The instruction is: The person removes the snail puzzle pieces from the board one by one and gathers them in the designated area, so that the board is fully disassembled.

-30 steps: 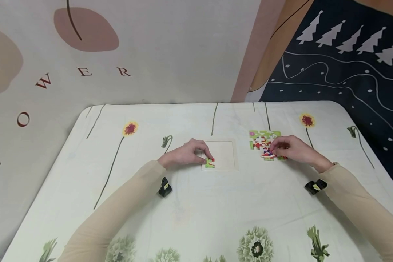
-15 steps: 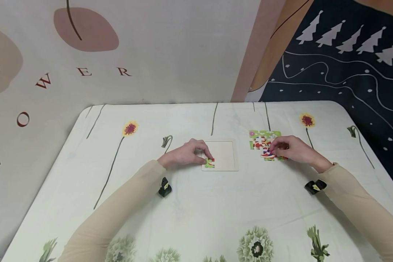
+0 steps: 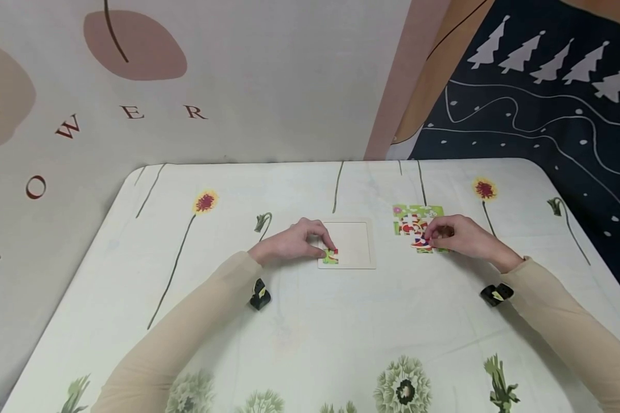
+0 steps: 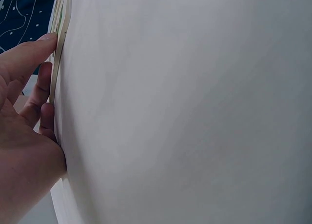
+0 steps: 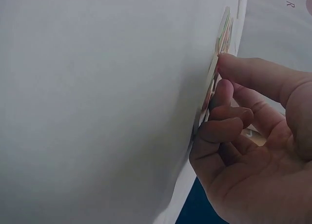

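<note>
A pale puzzle tray (image 3: 353,246) lies mid-table in the head view. One green-and-red puzzle piece (image 3: 331,258) sits in its lower left corner. My left hand (image 3: 295,241) holds that piece there, thumb at its left side and a fingertip at its top. To the right, my right hand (image 3: 462,234) pinches a puzzle piece with a blue-and-red shoe print (image 3: 421,243) between thumb and fingertips. Several joined or overlapping puzzle pieces (image 3: 404,221) lie beside and partly under this hand. In the right wrist view the pieces (image 5: 223,36) show only edge-on.
A white cloth with printed flowers covers the table (image 3: 310,332). Behind it hang a pale printed backdrop (image 3: 289,86) and a dark one with white trees (image 3: 537,115). A small black device (image 3: 260,295) is worn under the left wrist, another (image 3: 497,295) under the right.
My right hand has shifted slightly, its fingers lower over the pieces, and less of the red piece beneath shows. My left hand has stayed in place on the tray.
</note>
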### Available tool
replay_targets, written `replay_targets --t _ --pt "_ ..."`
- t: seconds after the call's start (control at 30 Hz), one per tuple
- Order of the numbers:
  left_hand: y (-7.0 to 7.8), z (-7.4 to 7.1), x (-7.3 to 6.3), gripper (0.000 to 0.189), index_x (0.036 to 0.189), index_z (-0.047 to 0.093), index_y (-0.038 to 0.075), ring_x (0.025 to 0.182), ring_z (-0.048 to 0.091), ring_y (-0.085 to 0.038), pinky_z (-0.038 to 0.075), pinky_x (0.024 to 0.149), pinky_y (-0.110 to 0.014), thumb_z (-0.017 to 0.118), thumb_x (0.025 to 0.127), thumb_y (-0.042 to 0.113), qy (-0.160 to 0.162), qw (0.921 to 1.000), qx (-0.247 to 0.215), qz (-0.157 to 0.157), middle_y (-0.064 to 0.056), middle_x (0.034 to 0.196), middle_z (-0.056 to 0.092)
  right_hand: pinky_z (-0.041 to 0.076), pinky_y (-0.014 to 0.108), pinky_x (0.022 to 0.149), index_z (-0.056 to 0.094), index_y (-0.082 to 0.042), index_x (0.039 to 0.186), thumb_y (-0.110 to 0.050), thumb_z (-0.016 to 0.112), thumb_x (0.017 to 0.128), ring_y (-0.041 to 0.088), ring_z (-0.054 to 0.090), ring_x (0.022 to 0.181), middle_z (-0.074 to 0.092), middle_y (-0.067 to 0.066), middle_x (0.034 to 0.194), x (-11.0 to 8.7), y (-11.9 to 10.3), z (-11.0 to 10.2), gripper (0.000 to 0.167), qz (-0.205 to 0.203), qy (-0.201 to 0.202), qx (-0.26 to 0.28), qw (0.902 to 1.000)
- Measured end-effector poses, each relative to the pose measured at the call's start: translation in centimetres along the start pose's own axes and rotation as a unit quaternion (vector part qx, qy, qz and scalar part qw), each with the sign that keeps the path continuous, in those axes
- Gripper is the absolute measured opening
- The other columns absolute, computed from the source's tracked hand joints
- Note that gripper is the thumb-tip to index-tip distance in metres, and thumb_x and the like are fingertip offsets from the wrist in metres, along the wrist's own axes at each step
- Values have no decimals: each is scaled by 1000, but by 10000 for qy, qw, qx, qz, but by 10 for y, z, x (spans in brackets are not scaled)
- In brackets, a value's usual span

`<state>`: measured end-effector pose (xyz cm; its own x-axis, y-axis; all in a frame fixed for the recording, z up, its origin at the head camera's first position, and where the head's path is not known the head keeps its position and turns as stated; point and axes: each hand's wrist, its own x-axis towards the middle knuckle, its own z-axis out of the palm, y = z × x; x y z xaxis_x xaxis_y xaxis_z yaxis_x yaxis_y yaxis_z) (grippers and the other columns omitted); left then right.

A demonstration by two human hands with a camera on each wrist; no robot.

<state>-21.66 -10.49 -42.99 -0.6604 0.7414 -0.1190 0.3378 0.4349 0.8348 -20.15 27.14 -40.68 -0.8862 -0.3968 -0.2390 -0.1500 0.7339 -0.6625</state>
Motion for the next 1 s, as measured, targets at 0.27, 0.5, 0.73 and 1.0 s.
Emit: replay_targets --t 0.27,0.5,0.73,1.0 --pt "0 1 0 20 103 75 6 113 57 -21 32 112 -40 70 85 0 50 10000 4 -48 -8 109 70 37 24 62 70 -3 100 -5 68 91 11 45 70 61 6 85 0 0 -2 10 -103 81 -90 9999" --pt "0 2 -2 20 104 75 9 110 58 -19 33 111 -40 71 86 2 148 9997 134 -107 -6 107 69 39 25 62 71 -4 103 -9 68 93 13 48 74 62 7 91 6 -12 1 12 -292 114 39 9995" --pt "4 0 -4 22 106 75 11 117 53 -22 32 111 -44 71 86 4 232 9987 303 -337 -6 114 65 38 24 59 71 -3 104 -9 69 92 11 47 70 65 10 94 14 -29 9 14 -353 102 329 9988" --pt "6 -5 -6 22 108 73 11 124 51 -27 37 111 -47 70 87 7 609 9959 159 -643 -8 126 61 38 23 57 70 -4 101 -7 68 92 9 47 66 67 19 107 25 -41 20 10 -532 114 493 9973"
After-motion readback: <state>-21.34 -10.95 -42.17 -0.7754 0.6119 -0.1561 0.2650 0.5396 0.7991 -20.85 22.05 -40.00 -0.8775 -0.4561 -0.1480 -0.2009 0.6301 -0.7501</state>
